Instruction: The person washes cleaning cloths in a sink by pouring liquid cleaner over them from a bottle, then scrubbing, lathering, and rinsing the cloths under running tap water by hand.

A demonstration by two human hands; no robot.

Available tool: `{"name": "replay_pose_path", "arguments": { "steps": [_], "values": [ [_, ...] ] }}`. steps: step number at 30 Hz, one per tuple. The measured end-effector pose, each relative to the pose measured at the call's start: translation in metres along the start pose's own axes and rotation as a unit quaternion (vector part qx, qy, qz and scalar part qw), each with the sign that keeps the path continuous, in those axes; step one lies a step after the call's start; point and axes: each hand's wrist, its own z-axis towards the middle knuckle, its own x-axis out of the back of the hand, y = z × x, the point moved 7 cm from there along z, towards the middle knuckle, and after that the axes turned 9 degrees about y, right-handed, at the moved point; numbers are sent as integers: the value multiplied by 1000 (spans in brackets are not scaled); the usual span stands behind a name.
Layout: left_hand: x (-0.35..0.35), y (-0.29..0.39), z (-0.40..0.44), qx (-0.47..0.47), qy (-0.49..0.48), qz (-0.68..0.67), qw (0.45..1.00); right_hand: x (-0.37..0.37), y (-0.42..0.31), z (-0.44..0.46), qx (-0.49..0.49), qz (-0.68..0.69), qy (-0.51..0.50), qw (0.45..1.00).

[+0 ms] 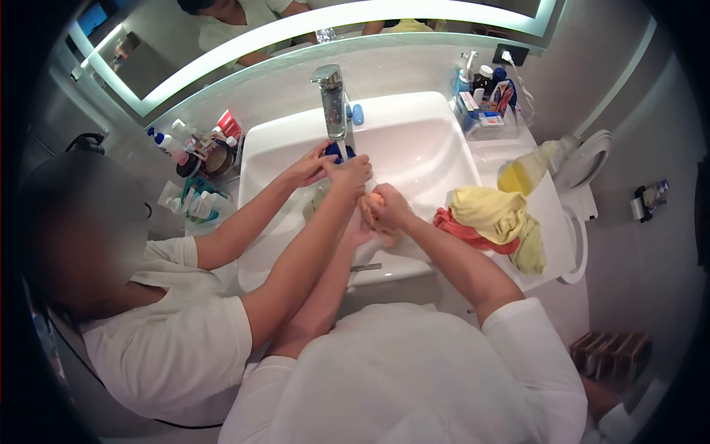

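Observation:
Over the front of the white sink (436,140), my two hands are close together. My right hand (390,210) is closed around a small orange, soft-looking thing (375,198), whose kind I cannot make out. Against it from below and to the left, my left hand (360,223) is partly covered by a co-worker's forearm, with its fingers largely hidden. That co-worker's two hands (349,173) are just beyond mine, at a dark blue item (339,152) beneath the tap (333,100). Water seems to run from the spout.
Yellow, red and green cloths (492,218) lie heaped on the counter to the right, near a bottle of yellow liquid (526,169). Toiletries (211,152) crowd the left counter; more (484,96) stand at the back right. The co-worker (177,318) leans in from the left.

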Motion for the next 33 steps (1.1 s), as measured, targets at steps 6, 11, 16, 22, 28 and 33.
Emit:
{"name": "replay_pose_path", "arguments": {
  "steps": [6, 11, 16, 22, 28, 33],
  "values": [
    [-20, 35, 43, -14, -144, -105, 984, -2, -42, -23, 42, 12, 92, 995],
    [-22, 40, 57, -80, -30, -34, 996, -6, 47, 8, -128, -174, -72, 974],
    [-18, 60, 87, -105, 10, -7, 994, 40, 78, 23, -103, -203, 149, 962],
    [-5, 80, 124, -82, 11, -40, 996, 50, 44, 19, -58, -290, 39, 954],
    [-3, 94, 158, -10, -358, 2, 934, 11, 78, 9, -133, 13, -40, 990],
    [-44, 3, -24, -71, -17, -109, 991, 9, -41, -25, -147, 248, 92, 953]
  ]
}}
